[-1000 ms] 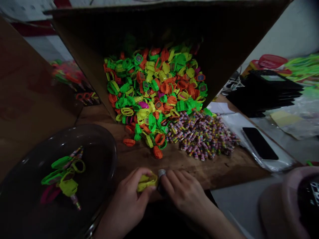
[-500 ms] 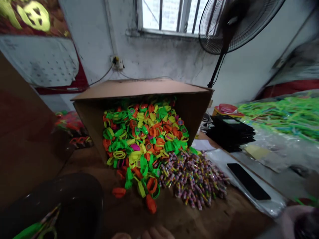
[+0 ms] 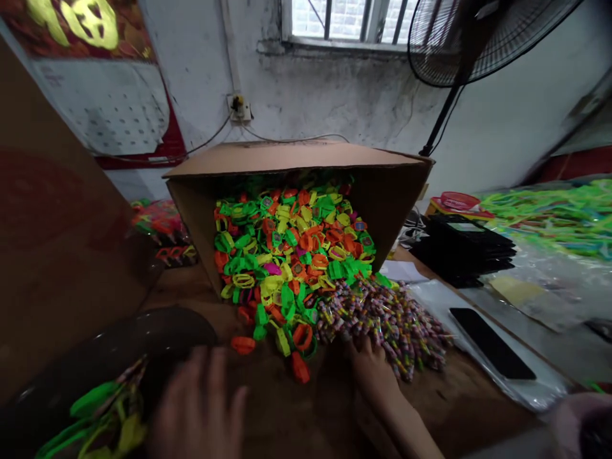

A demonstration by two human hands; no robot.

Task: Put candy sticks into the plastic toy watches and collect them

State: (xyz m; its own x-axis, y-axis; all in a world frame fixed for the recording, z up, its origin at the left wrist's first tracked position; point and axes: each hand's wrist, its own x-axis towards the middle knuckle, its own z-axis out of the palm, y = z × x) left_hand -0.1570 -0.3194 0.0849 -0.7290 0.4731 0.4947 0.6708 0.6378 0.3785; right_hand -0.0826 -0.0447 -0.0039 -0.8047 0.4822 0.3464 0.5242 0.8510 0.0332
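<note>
Rolls point(image 3: 382, 322) pink, yellow, shiny, heaped; right fingers point(image 3: 366, 347) at heap's edge, grip unclear; left fingers point(image 3: 217, 382) blurred, apart.

Noted: left hand point(image 3: 198, 408) bare, long fingers and thumb showing as separate shapes; outlines smeared, nails and surface detail unreadable. Right hand point(image 3: 373, 370) also bare, smaller in view, with slim fingers and narrow wrist point(image 3: 388, 396), widening slightly into bare forearm point(image 3: 411, 430). At right fingertips, possibly a dark grey covering point(image 3: 347, 336); too dim and soft to confirm.
</note>
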